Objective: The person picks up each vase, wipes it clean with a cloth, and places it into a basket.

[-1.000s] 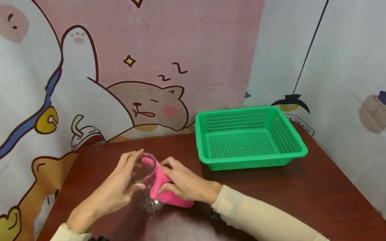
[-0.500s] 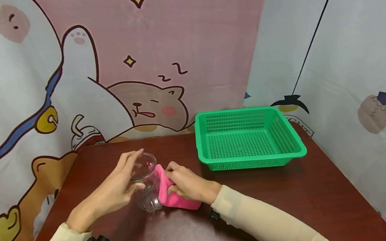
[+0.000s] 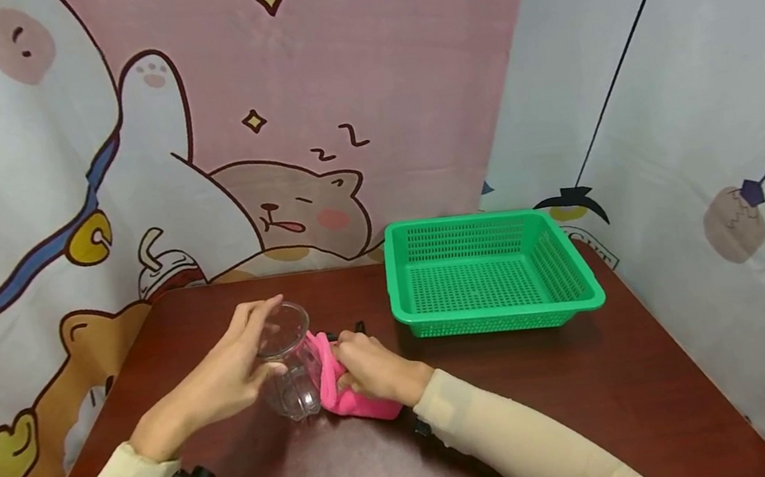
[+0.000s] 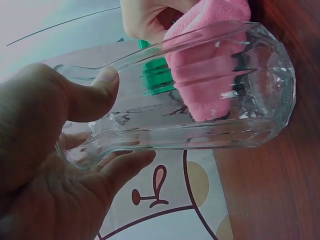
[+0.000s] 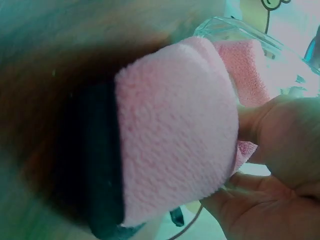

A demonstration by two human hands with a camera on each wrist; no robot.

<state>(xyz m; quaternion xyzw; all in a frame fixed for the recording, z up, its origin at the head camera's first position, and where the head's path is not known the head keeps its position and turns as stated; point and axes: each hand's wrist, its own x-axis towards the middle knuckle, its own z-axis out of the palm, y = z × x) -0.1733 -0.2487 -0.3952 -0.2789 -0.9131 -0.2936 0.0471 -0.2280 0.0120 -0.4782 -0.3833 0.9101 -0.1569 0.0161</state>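
My left hand (image 3: pixel 234 370) grips a clear glass vase (image 4: pixel 210 135) round its neck, below the flared rim, thumb on one side and fingers on the other. The vase has a ribbed body and tilts slightly in the head view, where I cannot tell whether its base touches the table. My right hand (image 3: pixel 380 368) pinches a fluffy pink cloth (image 3: pixel 359 402) against the vase's right outer side. Through the glass in the left wrist view, part of the cloth (image 4: pixel 202 75) shows behind the wall. Folded cloth (image 5: pixel 175 130) fills the middle of the right wrist view and hides some fingers.
A green plastic basket (image 3: pixel 501 321) with a perforated floor stands at the back right of the dark red-brown table (image 3: pixel 526 383). A small black object (image 3: pixel 360 328), partly hidden, shows just beyond my right hand. A cartoon-printed cloth backdrop (image 3: pixel 406 101) surrounds the table.
My right hand has drawn the pink cloth downward and a little right along the vase, away from the rim. The black object has come into view. My left hand keeps its place on the neck.
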